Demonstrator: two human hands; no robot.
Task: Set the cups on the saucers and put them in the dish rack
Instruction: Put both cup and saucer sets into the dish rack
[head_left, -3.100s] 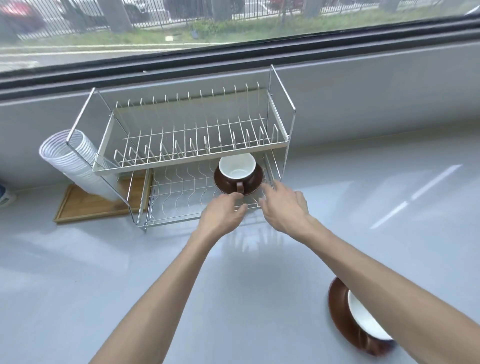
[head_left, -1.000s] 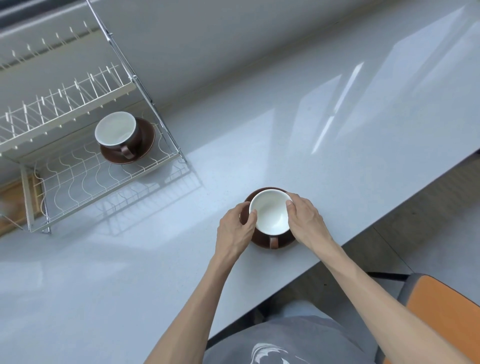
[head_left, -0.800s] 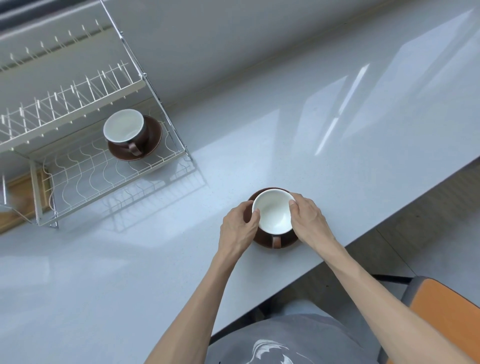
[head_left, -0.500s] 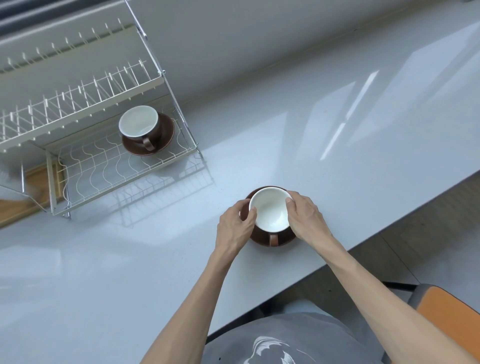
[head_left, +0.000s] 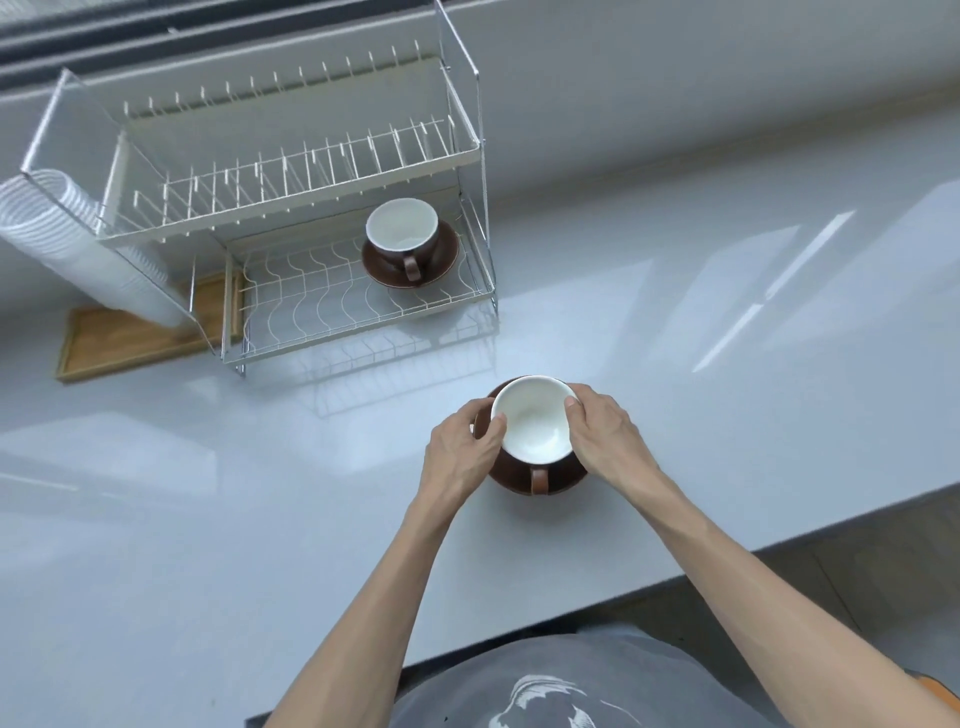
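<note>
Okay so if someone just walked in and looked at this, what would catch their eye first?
Probably the two hands, left hand and right hand, gripping a brown cup with a white inside on its brown saucer near the counter's front edge. Next, the wire dish rack at the back left, its lower tier already holding a matching cup and saucer.

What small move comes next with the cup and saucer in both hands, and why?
Probably carry the white-lined brown cup on its brown saucer to the wire dish rack, left of the set already there: left hand and right hand grip it and that bottom shelf is bare.
</note>
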